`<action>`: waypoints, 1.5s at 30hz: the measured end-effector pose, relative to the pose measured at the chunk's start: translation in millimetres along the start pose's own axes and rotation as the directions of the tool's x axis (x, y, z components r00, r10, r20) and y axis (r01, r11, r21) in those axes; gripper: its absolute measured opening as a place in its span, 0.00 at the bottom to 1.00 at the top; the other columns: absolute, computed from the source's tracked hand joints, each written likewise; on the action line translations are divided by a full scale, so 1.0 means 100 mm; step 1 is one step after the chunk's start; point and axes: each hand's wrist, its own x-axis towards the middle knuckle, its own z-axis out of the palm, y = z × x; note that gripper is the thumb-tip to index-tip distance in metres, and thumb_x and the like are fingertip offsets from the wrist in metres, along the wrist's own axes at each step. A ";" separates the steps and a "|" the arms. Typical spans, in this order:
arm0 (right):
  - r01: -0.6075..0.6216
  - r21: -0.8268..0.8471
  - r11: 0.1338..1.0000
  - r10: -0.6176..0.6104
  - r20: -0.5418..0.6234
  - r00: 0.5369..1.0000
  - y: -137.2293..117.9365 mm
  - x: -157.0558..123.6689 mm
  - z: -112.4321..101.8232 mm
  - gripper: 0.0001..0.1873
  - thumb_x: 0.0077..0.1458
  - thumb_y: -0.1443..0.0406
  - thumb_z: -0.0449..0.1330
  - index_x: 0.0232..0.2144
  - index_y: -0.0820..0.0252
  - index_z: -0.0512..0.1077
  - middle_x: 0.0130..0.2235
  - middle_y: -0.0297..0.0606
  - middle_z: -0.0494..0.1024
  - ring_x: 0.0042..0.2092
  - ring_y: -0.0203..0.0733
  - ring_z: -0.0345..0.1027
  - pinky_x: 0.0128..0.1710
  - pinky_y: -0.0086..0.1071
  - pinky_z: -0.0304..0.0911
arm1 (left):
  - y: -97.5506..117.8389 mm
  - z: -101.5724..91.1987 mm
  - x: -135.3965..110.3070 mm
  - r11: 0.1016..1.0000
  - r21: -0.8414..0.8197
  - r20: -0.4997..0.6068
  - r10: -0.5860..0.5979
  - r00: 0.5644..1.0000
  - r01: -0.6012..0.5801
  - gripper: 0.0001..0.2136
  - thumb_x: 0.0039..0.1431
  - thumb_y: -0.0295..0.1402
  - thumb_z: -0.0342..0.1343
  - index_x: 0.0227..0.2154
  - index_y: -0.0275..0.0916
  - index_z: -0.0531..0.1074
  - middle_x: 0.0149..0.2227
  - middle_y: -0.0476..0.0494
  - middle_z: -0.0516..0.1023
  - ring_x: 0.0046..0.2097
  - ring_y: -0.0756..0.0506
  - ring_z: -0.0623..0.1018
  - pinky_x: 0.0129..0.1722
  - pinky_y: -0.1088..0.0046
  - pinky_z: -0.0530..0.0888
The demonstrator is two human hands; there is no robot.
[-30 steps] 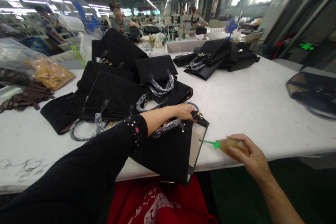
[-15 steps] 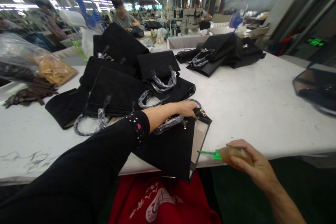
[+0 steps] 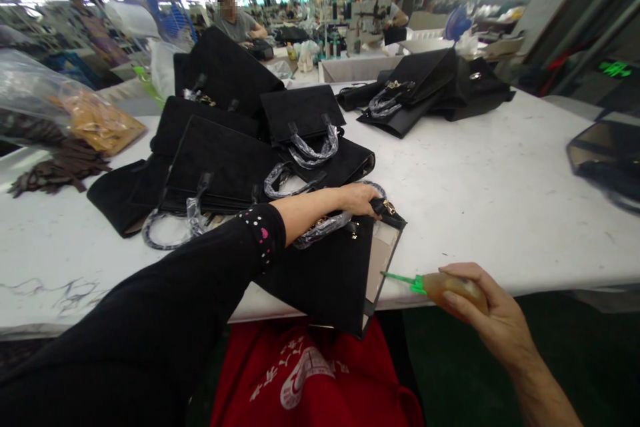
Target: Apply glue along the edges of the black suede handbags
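Observation:
A black handbag lies at the table's front edge, its beige side panel turned to the right. My left hand is closed on the bag's top corner, beside a gold clasp; its fingertips are partly hidden. The bag's handle is wrapped in clear plastic and lies under my left forearm. In my right hand is a glue bottle with amber contents and a thin green nozzle. The nozzle tip is at the right edge of the beige panel; whether it touches cannot be told.
Several black handbags are piled on the white table to the left, more at the back right. Brown strips and a plastic bag lie far left. A dark bag sits at right. Co-workers sit behind.
The glue bottle's nozzle has shifted slightly up along the panel's edge with my right hand. My left hand keeps its hold on the handbag. The whole view has tilted a little.

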 end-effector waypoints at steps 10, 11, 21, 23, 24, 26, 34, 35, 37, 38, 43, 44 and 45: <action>0.088 0.008 0.996 -0.088 0.148 0.985 -0.17 -0.19 0.03 0.14 0.54 0.58 0.61 0.44 0.50 0.69 0.44 0.37 0.73 0.44 0.44 0.69 0.41 0.31 0.67 | 0.04 -0.02 -0.04 0.999 -0.033 -0.003 -0.001 1.000 0.001 0.12 0.48 0.39 0.60 0.34 0.39 0.79 0.26 0.52 0.76 0.29 0.51 0.71 0.28 0.77 0.62; 0.095 -0.011 0.995 -0.094 0.108 0.990 -0.19 -0.22 0.04 0.15 0.54 0.58 0.61 0.44 0.50 0.68 0.45 0.37 0.73 0.44 0.44 0.69 0.42 0.32 0.67 | 0.03 -0.02 -0.04 1.000 -0.031 -0.005 0.002 1.000 -0.002 0.12 0.48 0.39 0.60 0.34 0.39 0.78 0.26 0.52 0.76 0.29 0.51 0.70 0.28 0.77 0.62; -0.012 -0.021 1.000 0.011 -0.012 1.000 -0.32 -0.39 0.11 0.15 0.51 0.56 0.62 0.42 0.51 0.70 0.43 0.38 0.75 0.41 0.46 0.71 0.38 0.33 0.69 | 0.01 0.01 -0.03 1.000 0.001 -0.036 -0.014 0.999 0.014 0.12 0.47 0.40 0.60 0.33 0.39 0.78 0.26 0.52 0.75 0.30 0.50 0.71 0.27 0.77 0.61; -0.080 0.018 0.997 0.080 -0.004 0.997 -0.36 -0.42 0.12 0.15 0.52 0.56 0.61 0.42 0.52 0.70 0.40 0.37 0.76 0.37 0.44 0.72 0.35 0.32 0.69 | -0.01 0.01 -0.02 1.000 0.008 -0.041 -0.012 0.999 0.012 0.13 0.47 0.41 0.60 0.33 0.38 0.78 0.26 0.52 0.74 0.29 0.51 0.71 0.27 0.77 0.61; -0.121 0.053 0.991 0.120 0.032 0.992 -0.38 -0.43 0.13 0.15 0.52 0.55 0.61 0.42 0.53 0.69 0.39 0.36 0.76 0.36 0.43 0.72 0.33 0.31 0.68 | -0.01 0.02 -0.01 1.000 0.006 -0.042 -0.007 0.999 0.007 0.13 0.47 0.41 0.60 0.33 0.38 0.78 0.25 0.52 0.74 0.29 0.51 0.71 0.27 0.77 0.61; -0.210 0.132 0.969 0.197 0.104 0.975 -0.41 -0.45 0.13 0.16 0.52 0.55 0.60 0.41 0.53 0.69 0.37 0.35 0.76 0.34 0.43 0.71 0.30 0.30 0.67 | -0.02 0.02 -0.01 1.000 -0.003 -0.035 -0.001 0.999 0.001 0.13 0.48 0.41 0.60 0.34 0.38 0.78 0.26 0.52 0.74 0.29 0.51 0.71 0.28 0.77 0.62; -0.334 0.137 0.933 0.330 0.051 0.943 -0.41 -0.47 0.17 0.17 0.52 0.52 0.60 0.40 0.54 0.69 0.31 0.32 0.75 0.32 0.41 0.69 0.29 0.28 0.64 | 0.01 0.01 -0.04 1.000 0.004 -0.048 -0.013 0.999 0.014 0.14 0.48 0.41 0.60 0.34 0.38 0.78 0.26 0.52 0.75 0.29 0.51 0.70 0.28 0.78 0.61; -0.339 0.146 0.929 0.330 0.081 0.940 -0.42 -0.47 0.17 0.17 0.52 0.52 0.60 0.40 0.55 0.69 0.31 0.32 0.75 0.31 0.41 0.69 0.28 0.28 0.63 | 0.01 0.01 -0.04 1.000 0.006 -0.051 -0.015 0.999 0.015 0.14 0.48 0.41 0.60 0.34 0.38 0.78 0.26 0.52 0.75 0.29 0.51 0.70 0.28 0.77 0.61; -0.353 0.176 0.919 0.328 0.160 0.931 -0.46 -0.46 0.16 0.17 0.53 0.51 0.59 0.41 0.55 0.68 0.30 0.32 0.75 0.30 0.40 0.68 0.27 0.28 0.63 | 0.00 0.02 -0.04 1.000 0.005 -0.054 -0.013 0.998 0.014 0.13 0.48 0.41 0.60 0.34 0.38 0.78 0.25 0.52 0.75 0.29 0.51 0.70 0.28 0.77 0.61; -0.356 0.177 0.918 0.328 0.169 0.929 -0.48 -0.46 0.15 0.18 0.53 0.51 0.58 0.41 0.55 0.68 0.30 0.32 0.75 0.30 0.41 0.68 0.27 0.29 0.63 | 0.00 0.02 -0.04 1.000 0.003 -0.057 -0.010 0.998 0.010 0.13 0.48 0.41 0.60 0.34 0.39 0.78 0.25 0.52 0.74 0.29 0.51 0.70 0.27 0.77 0.61; -0.350 0.085 0.933 0.341 0.106 0.934 -0.56 -0.41 0.12 0.18 0.54 0.50 0.58 0.40 0.56 0.68 0.31 0.33 0.75 0.32 0.41 0.68 0.30 0.31 0.62 | -0.02 0.03 -0.03 1.000 0.021 -0.079 0.008 0.997 -0.006 0.13 0.48 0.41 0.60 0.33 0.39 0.78 0.24 0.52 0.73 0.28 0.50 0.69 0.27 0.76 0.60; -0.360 0.098 0.928 0.344 0.144 0.928 -0.56 -0.41 0.11 0.18 0.54 0.50 0.57 0.40 0.56 0.68 0.30 0.32 0.75 0.31 0.41 0.68 0.29 0.30 0.62 | -0.02 0.03 -0.04 1.000 0.018 -0.077 0.008 0.997 -0.006 0.13 0.47 0.41 0.60 0.33 0.38 0.78 0.24 0.51 0.73 0.28 0.50 0.69 0.27 0.76 0.60; -0.370 0.120 0.921 0.346 0.181 0.920 -0.55 -0.40 0.11 0.18 0.55 0.50 0.57 0.40 0.56 0.68 0.30 0.32 0.75 0.30 0.40 0.67 0.29 0.30 0.62 | -0.01 0.03 -0.04 1.000 0.012 -0.076 0.009 0.997 -0.008 0.13 0.47 0.42 0.60 0.32 0.38 0.78 0.24 0.51 0.73 0.28 0.50 0.69 0.27 0.76 0.60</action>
